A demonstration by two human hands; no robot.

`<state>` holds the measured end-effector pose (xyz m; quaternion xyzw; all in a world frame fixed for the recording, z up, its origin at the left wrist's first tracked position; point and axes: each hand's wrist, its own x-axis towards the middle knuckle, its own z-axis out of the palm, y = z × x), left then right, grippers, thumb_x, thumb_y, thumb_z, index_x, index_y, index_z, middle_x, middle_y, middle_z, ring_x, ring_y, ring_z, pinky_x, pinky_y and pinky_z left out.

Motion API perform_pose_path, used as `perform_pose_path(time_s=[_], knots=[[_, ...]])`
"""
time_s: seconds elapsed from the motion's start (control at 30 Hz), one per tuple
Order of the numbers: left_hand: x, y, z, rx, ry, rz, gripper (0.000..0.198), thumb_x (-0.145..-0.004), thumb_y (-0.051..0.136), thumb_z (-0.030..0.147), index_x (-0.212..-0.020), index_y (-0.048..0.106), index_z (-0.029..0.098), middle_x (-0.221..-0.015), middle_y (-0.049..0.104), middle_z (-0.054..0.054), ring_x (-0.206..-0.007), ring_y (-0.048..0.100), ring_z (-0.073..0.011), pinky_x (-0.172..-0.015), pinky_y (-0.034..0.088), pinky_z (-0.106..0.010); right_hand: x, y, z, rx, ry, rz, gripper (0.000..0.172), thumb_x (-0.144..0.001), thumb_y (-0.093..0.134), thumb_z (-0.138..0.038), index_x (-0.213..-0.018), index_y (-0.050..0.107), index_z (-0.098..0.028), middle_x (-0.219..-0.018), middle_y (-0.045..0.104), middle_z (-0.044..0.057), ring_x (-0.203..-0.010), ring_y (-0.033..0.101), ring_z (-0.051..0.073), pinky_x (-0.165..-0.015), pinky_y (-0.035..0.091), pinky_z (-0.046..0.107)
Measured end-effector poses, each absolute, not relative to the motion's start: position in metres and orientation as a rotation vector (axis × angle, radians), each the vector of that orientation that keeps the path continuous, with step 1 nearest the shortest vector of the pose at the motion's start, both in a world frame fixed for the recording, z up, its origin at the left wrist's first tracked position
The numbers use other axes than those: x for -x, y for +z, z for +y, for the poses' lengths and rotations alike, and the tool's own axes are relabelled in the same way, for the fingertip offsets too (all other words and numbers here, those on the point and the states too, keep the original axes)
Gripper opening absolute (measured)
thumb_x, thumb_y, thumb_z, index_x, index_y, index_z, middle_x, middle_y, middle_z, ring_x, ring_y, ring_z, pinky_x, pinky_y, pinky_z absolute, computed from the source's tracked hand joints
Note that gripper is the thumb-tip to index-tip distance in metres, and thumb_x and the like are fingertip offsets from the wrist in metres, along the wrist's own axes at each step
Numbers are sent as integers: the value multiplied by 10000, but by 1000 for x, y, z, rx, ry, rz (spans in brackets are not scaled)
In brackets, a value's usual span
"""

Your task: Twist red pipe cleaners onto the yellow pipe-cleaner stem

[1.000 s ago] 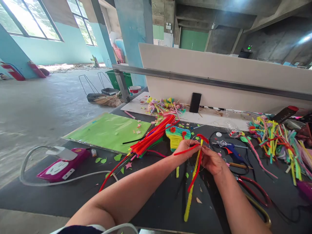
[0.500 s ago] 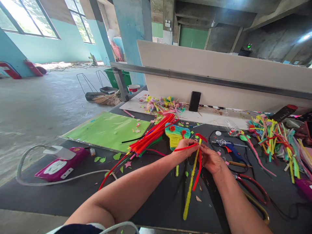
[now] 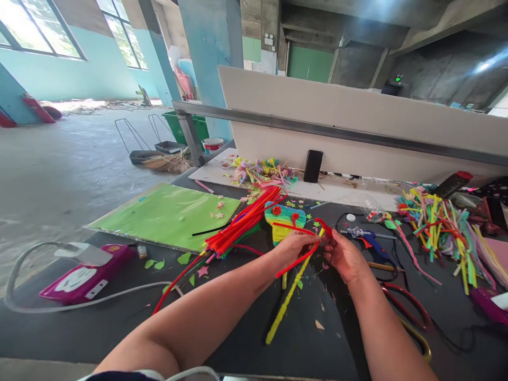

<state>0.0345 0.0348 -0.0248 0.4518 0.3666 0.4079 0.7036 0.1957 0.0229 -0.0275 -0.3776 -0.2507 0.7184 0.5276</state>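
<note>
My left hand (image 3: 297,246) and my right hand (image 3: 344,255) meet above the dark table, fingers closed in pinches. Between them is a yellow pipe cleaner (image 3: 289,299), its lower end slanting down to the left. Red pipe cleaners (image 3: 296,264) cross its top; my left fingers pinch one whose ends stick out leftward. My right thumb and fingers grip the red loop by the yellow tip, partly hidden. Just behind my left hand lies a teal and yellow pipe-cleaner piece (image 3: 283,217) with two red pompom-like dots. A bundle of red pipe cleaners (image 3: 242,222) lies to the left.
A green sheet (image 3: 159,217) and purple power strip (image 3: 87,272) lie left. On the right are scissors (image 3: 408,307), a blue glue gun (image 3: 375,246) and a heap of coloured pipe cleaners (image 3: 440,222). A phone (image 3: 313,165) leans against the white board (image 3: 357,111).
The yellow pipe cleaner has swung its lower end to the left. Its red strands now point left instead of hanging down. My right hand has turned slightly and the view has shifted a little.
</note>
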Motion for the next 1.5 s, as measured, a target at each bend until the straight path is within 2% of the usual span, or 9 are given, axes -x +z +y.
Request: perform_pose_path(time_s=[0.13, 0.27, 0.5, 0.67, 0.87, 1.0, 1.17, 1.37, 1.5], knots=[[-39, -34, 33, -953, 849, 750, 267, -652, 703, 371, -703, 637, 118, -478, 489, 29, -408, 386, -54, -413, 227, -216, -197, -29, 24, 903, 1659, -667, 209, -669, 748, -292, -770, 612, -170, -629, 603, -32, -448, 457, 40, -340, 287, 135], [-41, -35, 33, -936, 894, 743, 323, -633, 734, 375, -815, 628, 130, -514, 515, 37, -419, 417, -51, -407, 252, -195, -196, -28, 22, 939, 1636, -698, 216, -659, 747, -296, -737, 601, -157, -625, 581, -28, -449, 445, 37, -329, 259, 126], [-40, -31, 34, -970, 1028, 732, 347, -609, 758, 383, -760, 586, 122, -554, 555, 18, -432, 448, -50, -407, 293, -178, -190, -25, 19, 1088, 1558, -837, 229, -633, 745, -318, -746, 641, -147, -594, 579, -12, -429, 427, 51, -317, 240, 146], [-42, -33, 31, -960, 958, 689, 344, -632, 736, 393, -775, 619, 104, -589, 588, -14, -444, 460, -58, -414, 295, -185, -186, -24, 17, 1137, 1472, -881, 231, -610, 743, -308, -748, 670, -137, -555, 566, -16, -415, 411, 57, -305, 232, 159], [-41, -38, 33, -952, 956, 701, 317, -648, 728, 383, -748, 624, 100, -567, 564, -4, -443, 445, -50, -410, 285, -180, -185, -25, 16, 1101, 1461, -909, 260, -617, 745, -289, -812, 657, -141, -544, 532, -35, -390, 391, 42, -292, 230, 140], [-40, -35, 33, -966, 950, 739, 344, -632, 735, 411, -727, 633, 96, -519, 533, 9, -416, 429, -49, -394, 275, -181, -186, -26, 18, 1103, 1529, -869, 288, -617, 749, -278, -849, 638, -147, -532, 524, -46, -359, 375, 35, -286, 230, 140], [-41, -33, 32, -1019, 935, 715, 342, -641, 731, 405, -697, 627, 85, -513, 542, 1, -409, 437, -45, -399, 291, -175, -189, -27, 19, 991, 1629, -828, 235, -633, 736, -229, -817, 614, -148, -566, 548, -33, -371, 388, 28, -295, 222, 122], [-44, -34, 32, -889, 987, 727, 376, -565, 794, 330, -679, 490, 141, -545, 555, 37, -445, 527, -73, -465, 407, -197, -191, -25, 20, 997, 1678, -712, 207, -622, 734, -186, -778, 604, -146, -537, 543, -32, -345, 377, 27, -288, 238, 125], [-43, -31, 31, -907, 968, 717, 396, -562, 799, 315, -692, 467, 142, -606, 600, 17, -439, 537, -73, -466, 436, -204, -190, -26, 22, 988, 1694, -734, 174, -625, 732, -179, -750, 617, -142, -535, 556, -18, -336, 375, 30, -266, 214, 122]])
